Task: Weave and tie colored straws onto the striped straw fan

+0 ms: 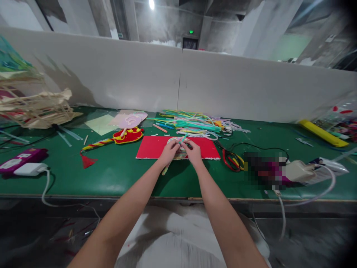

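My left hand (170, 150) and my right hand (193, 150) meet above a red board (150, 147) in the middle of the table. Their fingertips pinch a short teal pipe cleaner (184, 137), whose end sticks up between them. Beneath the fingers lies a pale, multicoloured fan-shaped piece (182, 153), largely covered by the hands. What looks like its handle (165, 169) pokes out below my left wrist. Just behind the board is a pile of pipe cleaners (192, 122) in green, yellow, pink and white.
Left of the board lies a red and yellow fan (127, 136) with a tassel (87, 160). A lilac fan shape (133, 120) is behind it. Red-handled scissors (231, 162) sit at right, near a corded white plug (299, 170). A white partition (237, 85) bounds the green table (111, 178).
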Available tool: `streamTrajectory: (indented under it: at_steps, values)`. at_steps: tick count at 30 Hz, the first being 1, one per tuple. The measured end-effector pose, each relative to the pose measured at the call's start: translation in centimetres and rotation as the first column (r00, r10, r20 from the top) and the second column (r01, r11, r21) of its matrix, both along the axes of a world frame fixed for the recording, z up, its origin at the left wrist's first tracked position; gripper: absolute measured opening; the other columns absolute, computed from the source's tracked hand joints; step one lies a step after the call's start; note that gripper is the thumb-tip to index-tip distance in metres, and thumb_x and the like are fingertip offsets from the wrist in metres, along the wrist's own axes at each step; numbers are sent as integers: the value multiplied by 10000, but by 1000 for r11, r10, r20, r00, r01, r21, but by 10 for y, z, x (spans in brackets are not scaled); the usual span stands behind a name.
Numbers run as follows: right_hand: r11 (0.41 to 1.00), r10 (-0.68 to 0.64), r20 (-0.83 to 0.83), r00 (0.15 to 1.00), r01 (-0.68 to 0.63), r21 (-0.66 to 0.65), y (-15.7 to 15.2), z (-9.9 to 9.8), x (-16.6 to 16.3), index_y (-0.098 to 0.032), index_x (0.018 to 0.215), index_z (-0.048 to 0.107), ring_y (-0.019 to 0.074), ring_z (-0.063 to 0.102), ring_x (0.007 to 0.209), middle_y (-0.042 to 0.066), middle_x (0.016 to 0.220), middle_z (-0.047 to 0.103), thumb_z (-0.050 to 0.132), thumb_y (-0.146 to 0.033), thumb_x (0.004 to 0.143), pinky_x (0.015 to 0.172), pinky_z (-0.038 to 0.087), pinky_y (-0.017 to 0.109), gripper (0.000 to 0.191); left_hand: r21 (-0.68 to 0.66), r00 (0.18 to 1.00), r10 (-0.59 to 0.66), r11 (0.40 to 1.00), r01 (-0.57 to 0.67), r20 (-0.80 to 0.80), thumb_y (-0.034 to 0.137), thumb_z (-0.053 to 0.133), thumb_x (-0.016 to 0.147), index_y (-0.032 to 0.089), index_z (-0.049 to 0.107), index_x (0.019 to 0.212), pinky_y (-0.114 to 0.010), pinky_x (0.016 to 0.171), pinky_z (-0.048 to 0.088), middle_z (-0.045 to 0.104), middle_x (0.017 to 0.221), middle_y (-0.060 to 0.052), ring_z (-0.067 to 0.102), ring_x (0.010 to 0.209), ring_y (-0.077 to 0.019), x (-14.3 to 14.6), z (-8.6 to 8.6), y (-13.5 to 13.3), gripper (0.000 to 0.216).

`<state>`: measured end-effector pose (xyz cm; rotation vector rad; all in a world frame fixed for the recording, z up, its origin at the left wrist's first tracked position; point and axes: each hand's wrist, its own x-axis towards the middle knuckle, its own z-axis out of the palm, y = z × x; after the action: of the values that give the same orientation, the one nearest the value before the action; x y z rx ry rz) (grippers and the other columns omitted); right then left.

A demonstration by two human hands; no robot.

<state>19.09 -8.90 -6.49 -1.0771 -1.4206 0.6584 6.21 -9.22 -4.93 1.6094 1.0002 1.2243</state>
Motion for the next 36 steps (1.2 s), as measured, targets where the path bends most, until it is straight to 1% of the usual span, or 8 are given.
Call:
streamTrajectory:
  at_steps: [5,11,17,24,27,30,33,36]
  values:
    - [1000,-15,8,1000,15,17,-2,2,0,-177,755,614,185,578,803,53,821,646,542,-416,720,750,445,307,252,-3,1000,7,1000,-7,27,261,459,743,164,462,648,-210,580,372,449,588,32,442,584,-97,1,2,-1,135]
    - [999,22,28,999,-23,39,-2,-1,1,-190,766,615,177,572,780,38,792,636,534,-414,730,736,449,300,241,82,996,62,995,-56,-68,311,452,785,164,507,723,-221,625,382,518,687,8,472,652,-112,-1,-3,-2,170]
    - [1000,28,6,1000,-28,10,-3,3,-1,-185,719,611,176,568,736,36,744,626,548,-441,708,712,454,303,264,210,966,158,971,-115,-206,247,425,798,173,497,715,-224,603,346,499,663,6,454,642,-122,-2,-5,-1,132]
    - [991,122,-97,988,-126,-39,-1,2,2,-182,644,575,159,555,629,14,619,589,591,-437,670,654,454,294,257,387,923,191,921,-50,-335,196,413,799,179,487,723,-230,641,325,489,702,1,432,674,-124,-5,-1,-3,107]
    - [986,151,-161,975,-160,-39,0,2,3,-183,653,573,154,554,622,5,613,580,592,-420,675,663,455,298,238,313,962,110,950,-27,-250,240,419,806,178,500,731,-229,653,338,498,701,3,447,681,-124,-4,0,-3,127]
    - [987,156,-145,977,-160,-10,-2,4,4,-182,677,584,148,553,635,5,649,584,579,-404,695,681,450,297,223,122,997,-11,992,20,-78,318,394,821,170,491,695,-230,631,353,483,651,10,448,639,-117,-2,-1,-2,217]
    - [988,154,-93,984,-154,5,-3,5,5,-179,696,592,155,559,674,13,681,593,567,-402,709,697,447,299,224,-28,995,-66,997,68,71,394,423,802,165,482,689,-225,601,362,472,625,18,442,602,-106,-2,-1,1,262]
    - [991,132,-73,989,-131,11,-3,4,5,-177,727,600,167,567,732,25,730,613,562,-409,713,716,447,300,235,-75,990,-112,990,118,84,424,507,751,162,472,689,-216,568,358,465,609,28,436,577,-96,-5,-2,3,271]
